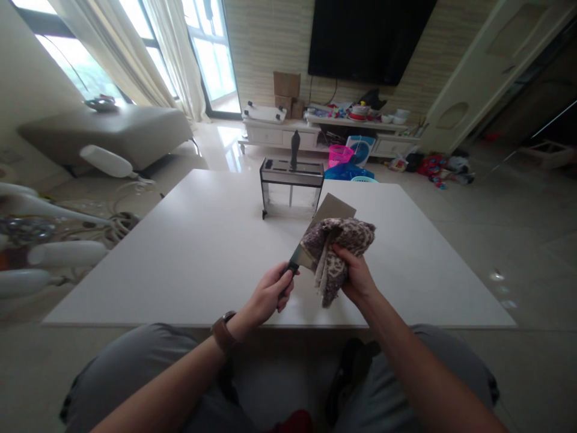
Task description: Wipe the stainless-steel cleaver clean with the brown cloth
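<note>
My left hand (pixel 270 294) is closed round the black handle of a cleaver (pixel 331 208), whose broad blade points up and away over the white table (pixel 202 252). My right hand (pixel 356 273) grips a brown patterned cloth (pixel 336 246) that is pressed against the blade and covers its lower part. A clear knife block (pixel 291 189) stands farther back on the table with one dark-handled knife (pixel 294 147) upright in it.
My knees are at the table's near edge. A grey sofa (pixel 112 129) is at the left. A white TV cabinet (pixel 324 129) with clutter and a pink basket (pixel 339 154) stand beyond the table, under a wall-mounted television (pixel 365 36).
</note>
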A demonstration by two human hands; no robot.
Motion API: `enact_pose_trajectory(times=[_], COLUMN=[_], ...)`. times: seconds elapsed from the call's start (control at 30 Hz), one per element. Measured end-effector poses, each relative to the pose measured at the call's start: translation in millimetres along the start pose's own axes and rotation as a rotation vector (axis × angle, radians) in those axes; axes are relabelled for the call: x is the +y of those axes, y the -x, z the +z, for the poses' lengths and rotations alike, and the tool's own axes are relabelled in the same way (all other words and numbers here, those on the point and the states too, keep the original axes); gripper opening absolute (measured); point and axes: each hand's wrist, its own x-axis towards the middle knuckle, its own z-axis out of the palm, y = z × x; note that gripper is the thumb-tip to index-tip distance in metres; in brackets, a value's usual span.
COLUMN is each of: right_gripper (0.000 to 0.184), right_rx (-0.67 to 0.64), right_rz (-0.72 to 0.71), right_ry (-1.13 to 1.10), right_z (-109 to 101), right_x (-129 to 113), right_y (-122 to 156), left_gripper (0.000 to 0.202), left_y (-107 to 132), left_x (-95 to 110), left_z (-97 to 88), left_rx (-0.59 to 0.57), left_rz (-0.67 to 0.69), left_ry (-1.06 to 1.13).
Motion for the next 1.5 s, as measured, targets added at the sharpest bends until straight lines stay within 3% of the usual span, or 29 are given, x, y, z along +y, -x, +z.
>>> enact_pose_trajectory(times=[0.13, 0.33, 0.67, 0.9, 1.1, 1.2, 1.3, 1.5], right_gripper=[0.038, 0.040, 0.038, 0.039, 0.036, 0.036, 0.040, 0.049], right_rx=[-0.126, 0.007, 0.119, 0.146, 0.233, 0.137, -0.038, -0.333], right_rz=[0.087, 0.012, -0.044, 0.029, -0.122, -0.107, 0.028, 0.224], right_ry=[0.088, 0.146, 0.053, -0.003, -0.011, 0.108, 0.301, 0.560], right_z=[7, 7, -7, -4, -16, -26, -34, -33], right_x=[22, 35, -5, 10, -20, -47, -66, -57], right_y=[15, 15, -9, -3, -22, -24, -20, -9], left_gripper=[0.037, 0.038, 0.032, 0.032, 0.033, 0.033, 0.034, 0.036], left_y=[-1, -2, 1, 1, 0, 4, 11, 16], left_x=[-8, -8, 26, 15, 43, 61, 73, 79], left_z=[7.9, 12.0, -13.1, -10.8, -37.4, -59.0, -74.2, -72.7], left_rx=[0.018, 0.024, -0.119, -0.164, -0.238, -0.248, -0.248, -0.282], left_rz=[0.027, -0.003, -0.134, -0.178, -0.225, -0.262, -0.335, -0.426], left_ry=[-0.008, -0.035, -0.102, -0.078, -0.190, -0.255, -0.342, -0.404])
